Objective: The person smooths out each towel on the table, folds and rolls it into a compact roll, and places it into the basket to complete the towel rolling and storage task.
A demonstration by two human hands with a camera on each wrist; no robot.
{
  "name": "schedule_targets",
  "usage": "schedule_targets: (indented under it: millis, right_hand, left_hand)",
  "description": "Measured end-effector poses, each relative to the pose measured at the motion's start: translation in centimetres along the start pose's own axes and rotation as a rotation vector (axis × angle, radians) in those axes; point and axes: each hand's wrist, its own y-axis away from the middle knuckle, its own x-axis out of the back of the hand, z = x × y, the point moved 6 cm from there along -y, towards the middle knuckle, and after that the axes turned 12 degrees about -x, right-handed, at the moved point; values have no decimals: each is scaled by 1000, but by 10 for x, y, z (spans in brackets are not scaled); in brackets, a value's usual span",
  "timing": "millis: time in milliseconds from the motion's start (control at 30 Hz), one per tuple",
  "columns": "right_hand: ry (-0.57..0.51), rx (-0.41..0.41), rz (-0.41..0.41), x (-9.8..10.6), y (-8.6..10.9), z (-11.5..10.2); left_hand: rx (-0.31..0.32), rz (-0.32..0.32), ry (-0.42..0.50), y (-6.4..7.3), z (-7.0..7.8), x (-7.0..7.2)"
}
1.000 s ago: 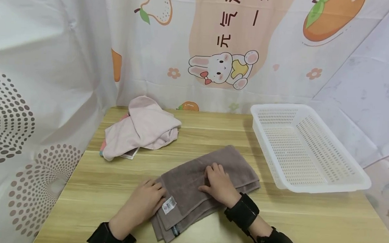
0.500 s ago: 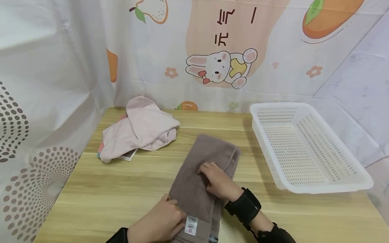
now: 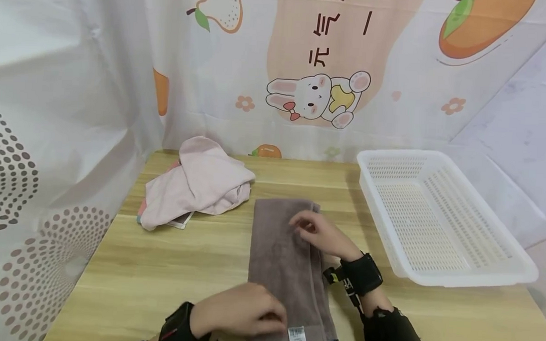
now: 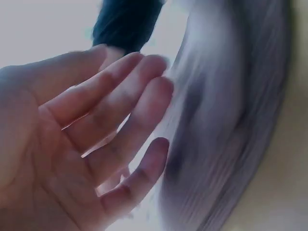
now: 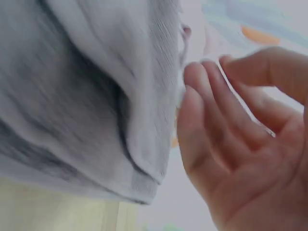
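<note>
A folded grey-brown towel (image 3: 275, 262) lies lengthwise on the wooden table, its white label (image 3: 298, 340) at the near end. Over the towel's near left edge is my left hand (image 3: 241, 309). In the left wrist view, its fingers (image 4: 149, 103) are loosely bent and hold nothing, close beside the blurred towel (image 4: 226, 96). My right hand (image 3: 328, 237) is over the towel's far right part with loosely curved fingers. The right wrist view shows those fingers (image 5: 192, 130) apart from the towel's layered edge (image 5: 144, 120), with nothing between them.
A crumpled pale pink cloth (image 3: 199, 180) lies at the table's back left. On the right stands a white perforated plastic basket (image 3: 382, 231). A printed curtain (image 3: 212, 86) hangs behind the table (image 3: 158, 272).
The towel has turned from a slant to pointing straight away from me. Both hands have come off their hold on it; the left has moved right, and the right has shifted slightly right.
</note>
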Motion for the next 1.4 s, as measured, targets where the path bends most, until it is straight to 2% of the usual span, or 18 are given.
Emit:
schedule_targets:
  millis: [67, 167, 267, 367, 433, 500, 600, 733, 933, 1067, 1200, 1300, 1400]
  right_hand:
    - [-8, -18, 104, 11, -4, 4]
    - [-7, -70, 242, 22, -11, 13]
    - [13, -157, 327, 27, -19, 21]
    - [87, -271, 323, 26, -26, 34]
    - [133, -331, 284, 23, -28, 43]
    - [150, -375, 237, 20, -28, 53]
    - [115, -405, 198, 20, -27, 64]
    - [67, -406, 183, 21, -29, 74]
    - [-50, -367, 174, 24, -34, 80]
    - [-86, -277, 152, 24, -36, 81]
    - [-140, -245, 179, 29, -38, 84]
    - [-264, -277, 196, 31, -37, 89]
    - [-387, -302, 203, 32, -34, 95]
  left_hand:
    - [82, 66, -37, 0, -17, 18]
    - [257, 200, -94, 3, -49, 46]
    - [435, 354, -176, 7, -83, 72]
    - [571, 439, -296, 10, -111, 87]
    - [628, 436, -353, 7, -126, 90]
    - [662, 404, -370, 3, -140, 88]
    - [684, 380, -310, -2, -156, 82]
    - [692, 381, -220, 0, -169, 77]
    - [610, 446, 45, 15, -182, 74]
    - [570, 475, 171, 25, -193, 73]
    - [492, 525, 206, 26, -198, 78]
    - [446, 555, 186, 24, -197, 80]
    - [433, 583, 163, 23, -198, 79]
